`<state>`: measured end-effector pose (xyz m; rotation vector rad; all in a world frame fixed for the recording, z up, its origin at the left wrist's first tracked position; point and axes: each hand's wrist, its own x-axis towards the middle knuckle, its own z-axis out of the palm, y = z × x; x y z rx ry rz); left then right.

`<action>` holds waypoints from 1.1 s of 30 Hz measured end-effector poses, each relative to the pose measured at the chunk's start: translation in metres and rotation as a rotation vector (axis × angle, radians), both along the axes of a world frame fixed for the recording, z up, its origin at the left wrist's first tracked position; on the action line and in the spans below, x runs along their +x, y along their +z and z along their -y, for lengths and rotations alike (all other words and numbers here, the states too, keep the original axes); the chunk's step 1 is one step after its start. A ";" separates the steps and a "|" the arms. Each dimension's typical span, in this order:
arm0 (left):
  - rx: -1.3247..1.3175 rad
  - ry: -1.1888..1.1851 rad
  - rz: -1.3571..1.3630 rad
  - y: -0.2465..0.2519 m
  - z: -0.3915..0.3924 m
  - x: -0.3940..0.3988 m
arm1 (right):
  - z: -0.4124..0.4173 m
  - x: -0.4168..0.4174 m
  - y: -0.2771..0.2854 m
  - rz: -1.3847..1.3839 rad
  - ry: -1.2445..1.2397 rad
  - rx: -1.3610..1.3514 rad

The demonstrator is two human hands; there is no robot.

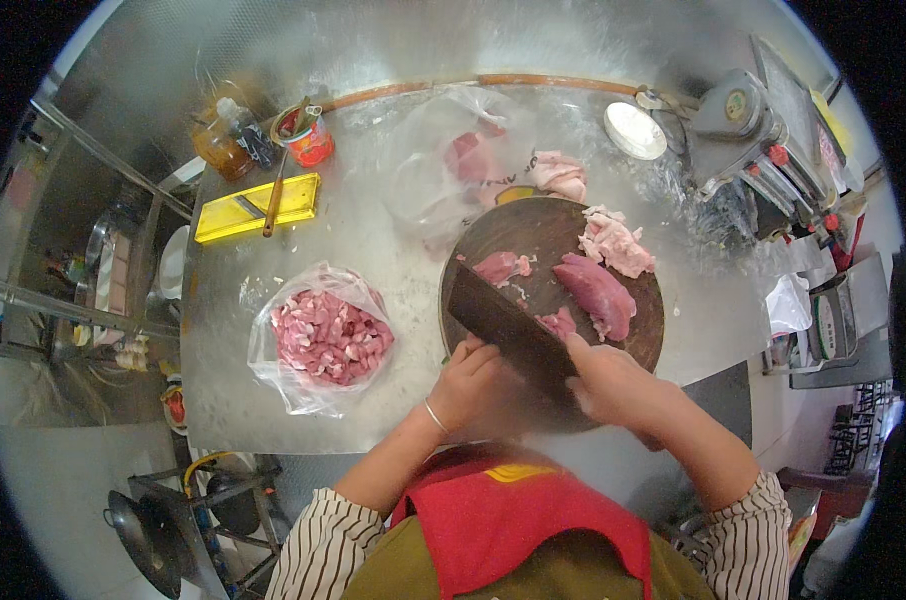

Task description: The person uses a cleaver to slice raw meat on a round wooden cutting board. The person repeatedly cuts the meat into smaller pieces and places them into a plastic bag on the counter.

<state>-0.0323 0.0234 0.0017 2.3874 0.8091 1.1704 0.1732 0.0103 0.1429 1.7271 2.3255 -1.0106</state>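
My right hand (618,382) grips a broad dark cleaver (502,315), its blade slanting across a round wooden chopping board (490,229). At the blade's near side is my left hand (468,386), fingers curled in; whether they pinch the blade or something behind it cannot be told. Beyond the blade lie a small piece of raw meat (498,268) and a scrap of meat (558,322). A larger lump of lean meat (597,295) rests to their right. Pale fatty trimmings (616,241) sit at the board's far right edge. Left of the board, an open plastic bag (262,360) holds diced meat (333,334).
Behind the board are a clear plastic bag (415,180) with meat and a pale fatty piece (559,176). A yellow mandoline slicer (220,217), a wooden-handled tool (274,202), a red can (314,146) and bottles stand back left. Back right are a white bowl (634,131) and a slicing machine (738,112).
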 end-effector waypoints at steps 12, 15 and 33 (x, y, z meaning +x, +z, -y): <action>0.069 -0.112 -0.193 0.001 0.000 -0.008 | 0.017 -0.010 -0.023 -0.003 -0.112 0.070; 0.053 -0.179 -0.321 0.011 0.011 -0.007 | 0.039 0.015 -0.026 0.010 -0.124 0.070; 0.113 0.066 -0.259 0.015 0.008 -0.001 | 0.049 0.034 -0.017 0.049 -0.111 0.230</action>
